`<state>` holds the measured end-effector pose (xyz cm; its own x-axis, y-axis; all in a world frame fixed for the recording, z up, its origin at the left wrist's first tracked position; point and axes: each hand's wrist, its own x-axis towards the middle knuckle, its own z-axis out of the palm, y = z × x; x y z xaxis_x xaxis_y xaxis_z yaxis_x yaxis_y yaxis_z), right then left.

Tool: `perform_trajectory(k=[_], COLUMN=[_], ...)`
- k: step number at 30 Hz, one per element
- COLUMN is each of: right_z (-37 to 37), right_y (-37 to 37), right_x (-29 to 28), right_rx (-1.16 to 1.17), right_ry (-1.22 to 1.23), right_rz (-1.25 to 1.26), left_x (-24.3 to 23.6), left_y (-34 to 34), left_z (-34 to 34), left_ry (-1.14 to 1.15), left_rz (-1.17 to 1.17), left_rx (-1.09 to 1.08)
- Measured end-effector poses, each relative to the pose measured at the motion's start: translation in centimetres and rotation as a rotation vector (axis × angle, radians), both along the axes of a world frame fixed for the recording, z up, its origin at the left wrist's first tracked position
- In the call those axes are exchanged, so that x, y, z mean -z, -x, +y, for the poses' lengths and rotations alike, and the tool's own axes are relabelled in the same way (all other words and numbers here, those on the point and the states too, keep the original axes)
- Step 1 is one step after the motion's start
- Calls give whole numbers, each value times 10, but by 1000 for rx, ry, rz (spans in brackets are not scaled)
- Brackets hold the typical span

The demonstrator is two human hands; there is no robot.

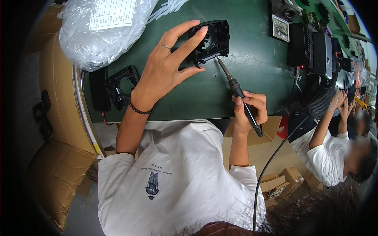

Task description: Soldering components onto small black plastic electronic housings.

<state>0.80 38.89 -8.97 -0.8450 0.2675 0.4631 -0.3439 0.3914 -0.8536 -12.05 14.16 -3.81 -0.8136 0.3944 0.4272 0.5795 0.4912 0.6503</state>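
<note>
My left hand (169, 63) grips a square black plastic housing (221, 39) at the upper middle of the green bench, two fingertips across its top and left part, thumb by its lower left corner. My right hand (252, 108) holds a soldering iron (234, 84) by its black handle, with the metal tip at or very close to the housing's lower edge; I cannot tell if they touch. A cable runs down from the handle. Left of my left wrist lie a similar black housing (112, 88) and a flat black part (100, 103).
A plastic bag with a label (75, 43) and white sticks (165, 10) occupy the back left. Black boxes (299, 49) and a small metal tray (280, 28) line the right. Cardboard (51, 114) flanks the bench's left. Two co-workers (327, 157) work at the far right.
</note>
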Motion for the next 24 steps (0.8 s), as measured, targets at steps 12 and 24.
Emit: perform_trajectory(k=[12,24], right_z=[-4,-3], right_y=[1,2], right_x=[-2,-1], right_rx=[3,-64], right_ry=[101,128], right_rz=[55,78], left_x=[-1,-1], left_y=[0,1], left_z=[0,0], left_ry=[3,-1], left_rz=[2,-11], left_rx=[-2,-5])
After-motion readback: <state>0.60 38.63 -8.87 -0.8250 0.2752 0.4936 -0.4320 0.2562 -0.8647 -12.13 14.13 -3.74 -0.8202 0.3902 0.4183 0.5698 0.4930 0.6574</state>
